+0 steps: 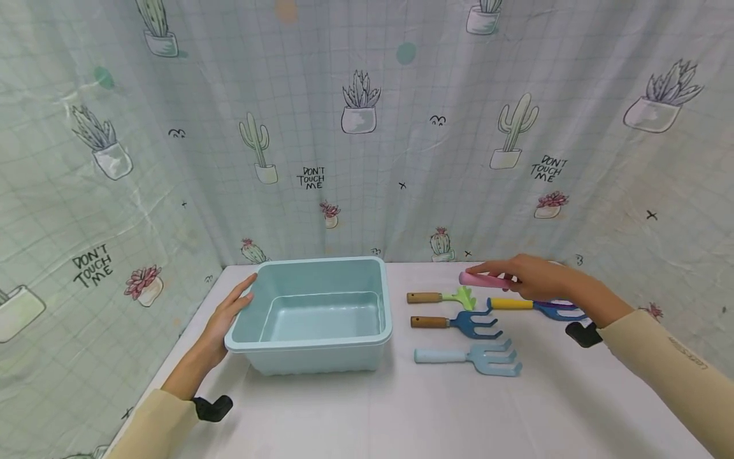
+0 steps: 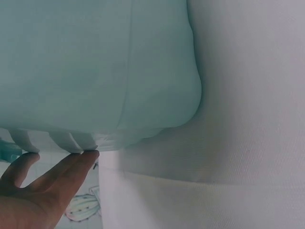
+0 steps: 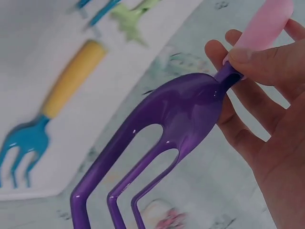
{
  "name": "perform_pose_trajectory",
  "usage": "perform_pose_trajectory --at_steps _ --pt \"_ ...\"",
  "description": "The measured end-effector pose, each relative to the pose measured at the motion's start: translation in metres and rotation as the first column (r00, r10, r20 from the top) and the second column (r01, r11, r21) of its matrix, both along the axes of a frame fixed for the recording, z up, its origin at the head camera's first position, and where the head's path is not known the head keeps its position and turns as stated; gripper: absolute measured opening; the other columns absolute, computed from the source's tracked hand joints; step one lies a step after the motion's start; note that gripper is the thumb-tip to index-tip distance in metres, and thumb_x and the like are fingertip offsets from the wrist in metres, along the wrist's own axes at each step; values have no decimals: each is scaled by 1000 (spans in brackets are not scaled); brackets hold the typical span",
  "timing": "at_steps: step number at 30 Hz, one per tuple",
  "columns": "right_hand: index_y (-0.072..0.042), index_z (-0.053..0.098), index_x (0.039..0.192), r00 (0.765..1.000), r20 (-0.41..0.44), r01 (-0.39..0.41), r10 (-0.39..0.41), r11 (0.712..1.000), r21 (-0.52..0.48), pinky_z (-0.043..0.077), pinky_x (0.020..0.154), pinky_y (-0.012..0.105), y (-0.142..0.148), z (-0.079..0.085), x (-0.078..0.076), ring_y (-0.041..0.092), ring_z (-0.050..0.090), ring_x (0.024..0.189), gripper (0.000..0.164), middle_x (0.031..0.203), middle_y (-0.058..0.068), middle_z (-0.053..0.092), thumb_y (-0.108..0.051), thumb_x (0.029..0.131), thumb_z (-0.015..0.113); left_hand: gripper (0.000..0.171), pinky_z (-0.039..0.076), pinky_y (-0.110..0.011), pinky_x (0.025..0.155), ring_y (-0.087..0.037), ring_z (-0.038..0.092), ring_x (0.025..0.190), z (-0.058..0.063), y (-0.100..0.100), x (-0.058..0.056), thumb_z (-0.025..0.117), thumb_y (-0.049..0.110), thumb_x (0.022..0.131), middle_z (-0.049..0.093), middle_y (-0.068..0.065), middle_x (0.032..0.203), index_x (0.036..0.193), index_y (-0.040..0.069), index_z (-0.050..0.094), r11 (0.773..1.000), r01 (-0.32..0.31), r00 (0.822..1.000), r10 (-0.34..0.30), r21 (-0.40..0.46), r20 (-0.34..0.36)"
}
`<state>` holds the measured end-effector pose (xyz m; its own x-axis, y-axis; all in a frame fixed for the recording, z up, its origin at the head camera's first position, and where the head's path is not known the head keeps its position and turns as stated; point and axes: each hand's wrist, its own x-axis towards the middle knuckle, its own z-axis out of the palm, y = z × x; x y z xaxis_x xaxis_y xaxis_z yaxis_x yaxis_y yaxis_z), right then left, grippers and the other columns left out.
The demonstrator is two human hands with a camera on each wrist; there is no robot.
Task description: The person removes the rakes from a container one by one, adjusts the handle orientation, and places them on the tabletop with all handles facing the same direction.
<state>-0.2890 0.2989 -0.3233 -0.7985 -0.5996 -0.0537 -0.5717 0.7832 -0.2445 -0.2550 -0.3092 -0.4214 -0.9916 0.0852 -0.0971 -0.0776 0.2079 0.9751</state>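
Note:
My right hand [image 1: 530,275] pinches a hand rake by its pink handle [image 1: 484,280], above the back right of the table. In the right wrist view the purple head of the hand rake [image 3: 190,105] shows its bent tines. My left hand [image 1: 222,319] touches the left rim of a pale blue plastic basin [image 1: 321,347], fingers extended along it. The left wrist view shows the fingers [image 2: 78,167] against the basin's side [image 2: 95,71]. Close under my right hand lies a rake with a yellow handle and blue tines [image 1: 513,304].
Right of the basin lie a green rake with a wooden handle [image 1: 427,298], a blue rake with a wooden handle [image 1: 473,324] and a light blue rake [image 1: 467,356]. A cactus-print curtain [image 1: 424,153] hangs behind the white table [image 1: 413,414].

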Motion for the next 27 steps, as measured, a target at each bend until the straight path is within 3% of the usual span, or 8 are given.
perform_pose_trajectory --at_steps 6,13,17,20,23,27 --pt "-31 57 148 999 -1 52 -52 998 38 59 78 37 30 -24 7 21 63 101 67 126 11 71 1 90 69 63 18 -69 123 -41 6 162 0 -1 1 39 48 111 -1 -2 177 167 36 12 1000 4 1000 -4 -5 -13" --pt "-29 60 144 998 25 49 -49 999 13 57 77 35 61 -50 14 26 63 104 70 133 15 68 10 87 64 63 18 -70 123 -41 5 161 -1 0 1 38 47 111 -2 -1 177 167 36 11 1000 16 1000 -16 -4 -25" --pt "-27 62 141 998 21 61 -61 998 9 60 86 50 75 -65 17 33 63 110 69 132 15 67 12 85 65 63 18 -71 122 -41 6 161 0 0 1 38 47 111 -1 -1 177 167 37 11 1000 12 1000 -12 -10 -24" --pt "-28 64 139 997 24 68 -69 997 20 59 90 55 83 -78 19 34 64 111 66 130 14 68 12 86 63 63 17 -71 122 -41 5 161 0 0 1 39 47 111 -2 -1 177 167 37 11 1000 6 1000 -6 -12 -24" --pt "-27 66 138 997 49 57 -58 998 15 57 95 55 87 -91 22 36 64 116 63 133 12 69 11 88 62 63 17 -71 122 -41 5 161 0 -1 1 39 48 111 -2 -1 177 167 37 11 1000 7 1000 -7 -10 -23" --pt "-25 68 137 994 90 63 -63 998 0 58 89 41 90 -105 24 26 63 110 58 132 6 70 8 89 65 63 18 -71 122 -41 5 161 -1 -1 1 39 49 111 -2 -1 177 167 37 11 1000 13 1000 -13 -10 -22"
